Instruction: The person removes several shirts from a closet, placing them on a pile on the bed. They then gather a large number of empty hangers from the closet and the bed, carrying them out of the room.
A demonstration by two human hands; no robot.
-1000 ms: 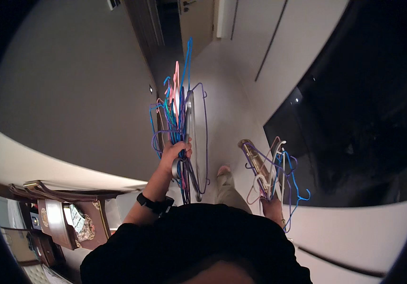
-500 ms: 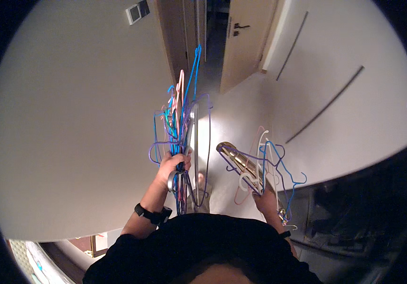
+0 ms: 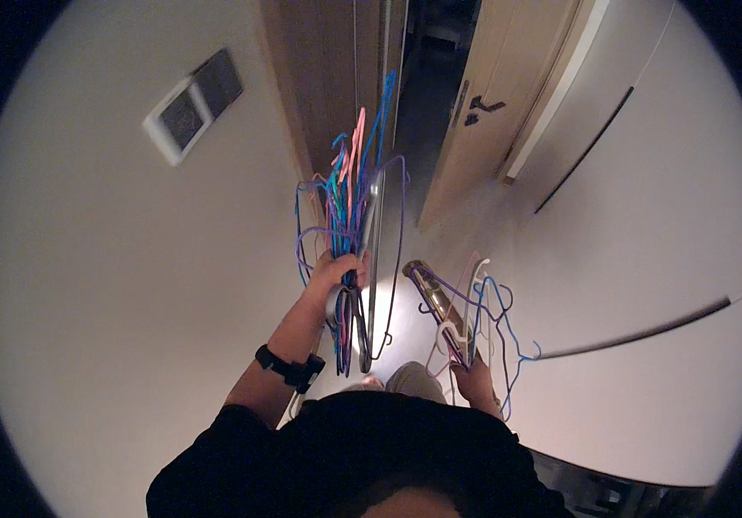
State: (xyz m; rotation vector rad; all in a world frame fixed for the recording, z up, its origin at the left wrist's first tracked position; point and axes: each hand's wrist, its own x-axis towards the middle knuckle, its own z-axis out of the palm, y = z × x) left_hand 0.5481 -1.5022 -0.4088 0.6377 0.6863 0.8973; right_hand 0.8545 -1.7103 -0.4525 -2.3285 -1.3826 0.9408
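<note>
My left hand (image 3: 341, 269) is closed round a thick bundle of clothes hangers (image 3: 356, 186), mostly blue, pink and purple, which stands up from the fist and hangs below it. A dark-lined hanger and a grey one stick out on the bundle's right side. Lower and to the right, my right hand (image 3: 476, 384) is closed on several hangers, among them a blue one (image 3: 520, 352) and a white one (image 3: 450, 328). A shiny brass-coloured tube (image 3: 436, 298) slants up from that same hand, with a purple hanger against its end. The right fingers are partly hidden.
Ahead, a light wooden door (image 3: 492, 60) with a dark handle (image 3: 485, 108) stands ajar beside a dark doorway. A white wall panel (image 3: 164, 138) is at the left. Dark strips (image 3: 585, 151) run along the pale surface at the right. My trouser leg (image 3: 414, 380) shows below.
The doorway and wall panel appear larger and nearer, and the dark glossy area at the right has mostly left view. Both hands keep their hangers; the left one sits slightly higher and further right.
</note>
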